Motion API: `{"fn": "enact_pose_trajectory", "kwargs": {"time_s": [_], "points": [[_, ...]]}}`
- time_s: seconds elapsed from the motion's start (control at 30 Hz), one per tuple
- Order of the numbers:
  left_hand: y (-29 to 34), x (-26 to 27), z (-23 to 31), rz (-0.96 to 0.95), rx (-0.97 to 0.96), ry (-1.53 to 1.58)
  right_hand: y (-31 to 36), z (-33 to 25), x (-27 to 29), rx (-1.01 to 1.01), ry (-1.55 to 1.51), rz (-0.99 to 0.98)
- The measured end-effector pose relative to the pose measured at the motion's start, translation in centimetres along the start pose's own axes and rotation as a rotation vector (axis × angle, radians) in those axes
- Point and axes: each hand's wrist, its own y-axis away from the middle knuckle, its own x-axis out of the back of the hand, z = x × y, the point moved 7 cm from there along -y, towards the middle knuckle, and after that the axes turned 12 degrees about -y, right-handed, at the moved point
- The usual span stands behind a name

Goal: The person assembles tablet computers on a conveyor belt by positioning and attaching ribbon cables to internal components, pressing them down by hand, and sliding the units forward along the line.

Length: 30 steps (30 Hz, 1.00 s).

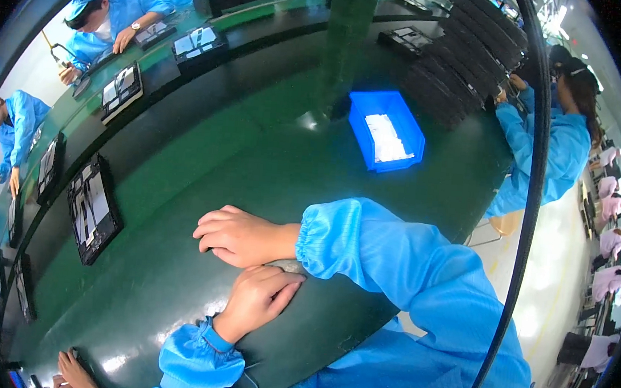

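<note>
One right hand (245, 236) curled, empty; left hand (257, 299), grip unclear; black rectangular casing (93, 210) could be knocked by leftward sweep.

The right grip (243, 235), its fingers (213, 228) loosely curled and pointing left, lies palm down at the end of a bent, blue-sleeved arm (421, 265), while the relaxed left grip (260, 296) rests just beside the right wrist (287, 241).
</note>
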Motion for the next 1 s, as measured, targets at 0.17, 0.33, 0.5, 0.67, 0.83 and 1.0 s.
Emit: {"fn": "enact_pose_trajectory", "kwargs": {"time_s": [0.17,0.33,0.5,0.67,0.83,1.0], "points": [[-1.1,-0.6,0.4,0.0,0.014,0.003,0.6,0.3,1.0,0.003,-0.011,0.002],[-1.9,-1.0,0.5,0.008,0.01,0.005,1.0,0.6,1.8,0.002,-0.015,-0.009],[-2.4,-1.3,0.5,0.014,0.009,-0.004,1.2,0.7,2.2,0.001,-0.017,-0.017],[-2.6,-1.6,0.4,0.036,-0.013,-0.013,1.5,1.2,2.2,-0.005,-0.02,-0.027],[-2.7,-1.9,0.2,0.0,0.002,-0.009,1.5,1.4,2.3,0.01,-0.016,-0.014],[-2.5,-2.0,0.3,0.005,-0.01,-0.02,1.5,1.6,2.1,0.002,-0.016,-0.024]]}}
